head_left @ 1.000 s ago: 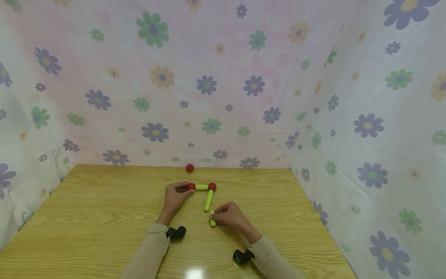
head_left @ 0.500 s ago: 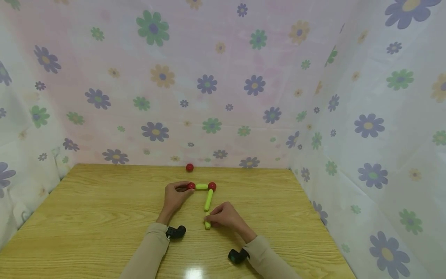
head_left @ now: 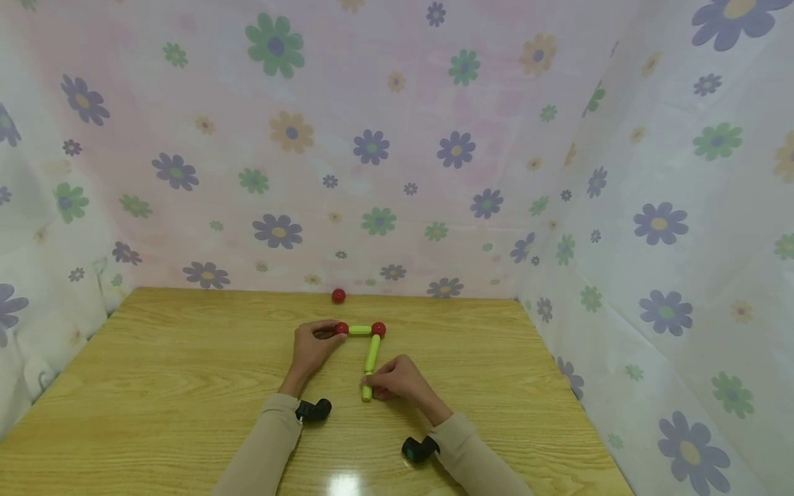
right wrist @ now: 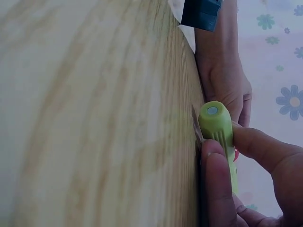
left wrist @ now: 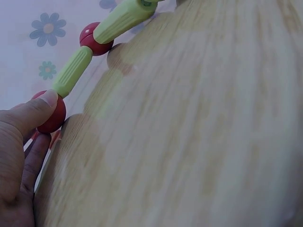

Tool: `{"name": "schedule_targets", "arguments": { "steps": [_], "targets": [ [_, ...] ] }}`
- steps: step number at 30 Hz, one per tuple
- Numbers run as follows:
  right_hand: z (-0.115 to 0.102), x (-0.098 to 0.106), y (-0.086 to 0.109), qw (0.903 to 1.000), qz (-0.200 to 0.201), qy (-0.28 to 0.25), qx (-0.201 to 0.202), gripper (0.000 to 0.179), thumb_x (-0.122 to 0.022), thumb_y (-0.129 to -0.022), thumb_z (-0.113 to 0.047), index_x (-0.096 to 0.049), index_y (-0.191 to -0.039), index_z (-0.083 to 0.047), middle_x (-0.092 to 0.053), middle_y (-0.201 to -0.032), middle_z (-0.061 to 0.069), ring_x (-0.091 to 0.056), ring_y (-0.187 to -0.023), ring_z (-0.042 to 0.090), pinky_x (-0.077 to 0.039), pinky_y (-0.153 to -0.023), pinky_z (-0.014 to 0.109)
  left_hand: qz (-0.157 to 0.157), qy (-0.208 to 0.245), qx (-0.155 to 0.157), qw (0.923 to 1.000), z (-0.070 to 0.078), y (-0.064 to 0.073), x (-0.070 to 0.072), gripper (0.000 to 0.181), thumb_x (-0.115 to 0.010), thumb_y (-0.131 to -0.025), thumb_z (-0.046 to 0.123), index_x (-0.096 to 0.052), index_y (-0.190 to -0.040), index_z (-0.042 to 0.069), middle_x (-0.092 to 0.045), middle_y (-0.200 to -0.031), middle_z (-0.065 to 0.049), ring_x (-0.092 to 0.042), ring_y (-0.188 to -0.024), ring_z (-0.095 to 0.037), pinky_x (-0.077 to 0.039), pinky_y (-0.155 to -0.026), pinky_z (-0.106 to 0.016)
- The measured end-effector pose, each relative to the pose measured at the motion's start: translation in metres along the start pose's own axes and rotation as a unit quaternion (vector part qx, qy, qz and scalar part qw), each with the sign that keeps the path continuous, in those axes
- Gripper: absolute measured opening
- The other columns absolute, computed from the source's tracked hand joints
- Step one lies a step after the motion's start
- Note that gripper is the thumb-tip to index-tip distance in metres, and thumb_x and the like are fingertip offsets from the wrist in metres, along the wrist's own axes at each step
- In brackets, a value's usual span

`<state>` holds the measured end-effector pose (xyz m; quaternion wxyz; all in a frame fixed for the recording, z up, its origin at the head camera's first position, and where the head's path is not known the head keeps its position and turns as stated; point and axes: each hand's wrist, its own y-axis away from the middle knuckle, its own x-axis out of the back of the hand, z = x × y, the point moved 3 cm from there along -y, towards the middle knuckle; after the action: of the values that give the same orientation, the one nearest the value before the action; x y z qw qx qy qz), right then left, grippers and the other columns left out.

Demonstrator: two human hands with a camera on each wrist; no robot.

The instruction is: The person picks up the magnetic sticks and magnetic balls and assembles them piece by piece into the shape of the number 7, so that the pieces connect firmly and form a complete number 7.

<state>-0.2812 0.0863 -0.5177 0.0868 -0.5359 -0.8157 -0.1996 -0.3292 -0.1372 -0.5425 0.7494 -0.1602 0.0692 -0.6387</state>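
My left hand (head_left: 312,353) pinches a red ball (left wrist: 56,116) on the table between thumb and fingers. From it a short yellow-green rod (left wrist: 73,71) leads to a second red ball (head_left: 378,329). A longer yellow-green rod (head_left: 372,353) runs from that ball toward me. In my right hand (head_left: 404,383) I pinch another yellow-green rod (right wrist: 216,127), ribbed, with a silver disc in its end face. Its far end sits right at the near end of the longer rod, nearly in line; my fingertips partly cover that spot in the head view.
A loose red ball (head_left: 338,295) lies at the back edge of the wooden table (head_left: 155,386). Flowered cloth (head_left: 322,207) hangs behind and at both sides. Black wrist cameras (head_left: 315,410) are strapped over the beige sleeves (head_left: 257,448).
My right hand has moved left with its rod, bringing that rod's far end up to the longer rod. The left hand stays on its ball.
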Motion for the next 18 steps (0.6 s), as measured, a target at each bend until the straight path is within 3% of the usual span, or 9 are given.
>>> {"name": "schedule_targets", "arguments": {
  "steps": [6, 18],
  "targets": [
    [-0.0010, -0.0004, -0.0010, 0.9999, 0.000, -0.015, 0.002, 0.027, -0.084, -0.086, -0.025, -0.079, -0.083, 0.002, -0.074, -0.070, 0.009, -0.069, -0.059, 0.011, -0.062, -0.059, 0.028, -0.002, 0.004, 0.002, 1.0000, -0.0002, 0.0001, -0.0006, 0.031, -0.083, -0.083, -0.001, -0.075, -0.112, -0.006, -0.072, -0.113, -0.027, -0.072, -0.102, -0.039, -0.060, -0.084, -0.023],
    [0.0033, -0.0004, -0.0049, 0.9998, -0.006, -0.017, -0.006, 0.025, -0.081, -0.088, -0.025, -0.080, -0.085, 0.000, -0.074, -0.069, 0.007, -0.069, -0.059, 0.010, -0.061, -0.057, 0.025, -0.006, 0.016, 0.018, 0.9997, -0.0021, -0.0012, 0.0005, 0.030, -0.084, -0.082, 0.001, -0.077, -0.112, -0.003, -0.073, -0.112, -0.024, -0.072, -0.102, -0.038, -0.059, -0.081, -0.019]
  ]
}}
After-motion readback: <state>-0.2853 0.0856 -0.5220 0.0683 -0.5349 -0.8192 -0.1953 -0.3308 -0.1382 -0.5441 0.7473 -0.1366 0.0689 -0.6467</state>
